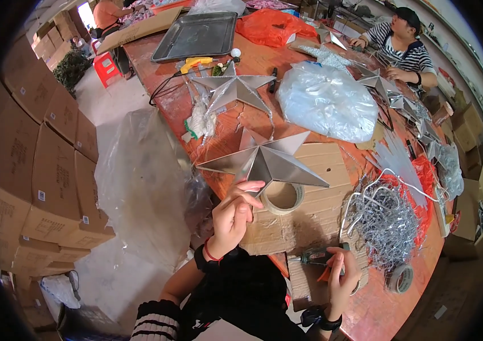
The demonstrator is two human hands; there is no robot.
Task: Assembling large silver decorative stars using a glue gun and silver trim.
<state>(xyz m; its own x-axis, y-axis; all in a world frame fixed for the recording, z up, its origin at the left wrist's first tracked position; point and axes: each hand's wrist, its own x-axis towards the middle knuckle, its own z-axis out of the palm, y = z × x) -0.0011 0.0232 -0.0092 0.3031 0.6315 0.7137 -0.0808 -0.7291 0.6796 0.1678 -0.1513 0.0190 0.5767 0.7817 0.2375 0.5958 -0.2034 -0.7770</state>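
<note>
My left hand [232, 217] has its fingers at the near point of a silver five-pointed star [264, 159], seemingly pinching it. The star is faceted and mirror-like, its ridged face up, and lies partly over a roll of cream tape [283, 198] on a flat piece of cardboard [324, 165]. In my right hand [343, 275], close to the table's near edge, is a dark green hot glue gun [314, 257] with an orange trigger, its nozzle to the left. Beyond the first star lies another silver star [234, 90] with glittery trim along its edges.
Right of the cardboard lie tangled silver tinsel [389, 221], clear glue sticks [400, 162] and another tape roll [400, 278]. A bulging clear plastic bag [328, 102], a yellow glue gun [196, 63] and a metal tray [196, 37] lie farther off. A co-worker [403, 48] sits at far right. Cartons [54, 176] stack at left.
</note>
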